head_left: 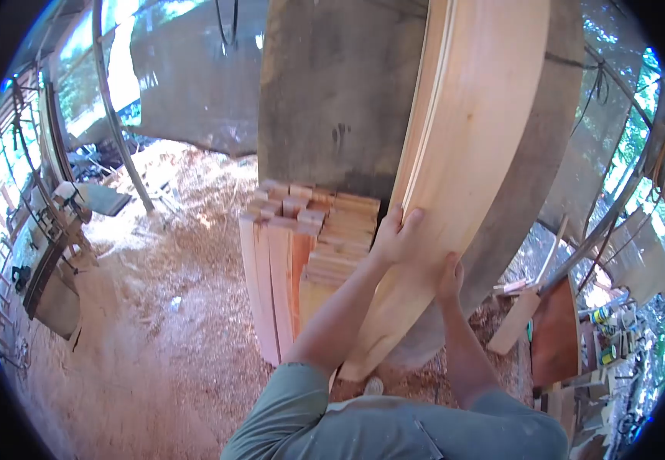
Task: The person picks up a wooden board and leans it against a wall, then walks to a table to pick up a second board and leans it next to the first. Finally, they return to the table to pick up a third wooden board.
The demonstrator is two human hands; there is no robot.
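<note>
A tall stack of pale wooden planks [470, 130] stands upright before me, leaning on a large grey panel. Several plank edges show along its left side. My left hand [399, 236] grips that left edge, its thumb lying on the front face and part of the fingers hidden. Lower down, my right hand [449, 277] is closed round the right edge, with most of its fingers out of sight behind the wood. The planks' lower end is near the ground by my shoe [374, 386]. Just left of my left forearm stands a bundle of shorter wooden pieces [279, 261].
The grey panel [332, 100] rises behind the wood. Shavings cover the ground [164, 345]. A workbench [52, 284] is at the far left, near a slanting pole [121, 115]. On the right are a reddish-brown board [555, 341] and cluttered shelves [609, 345].
</note>
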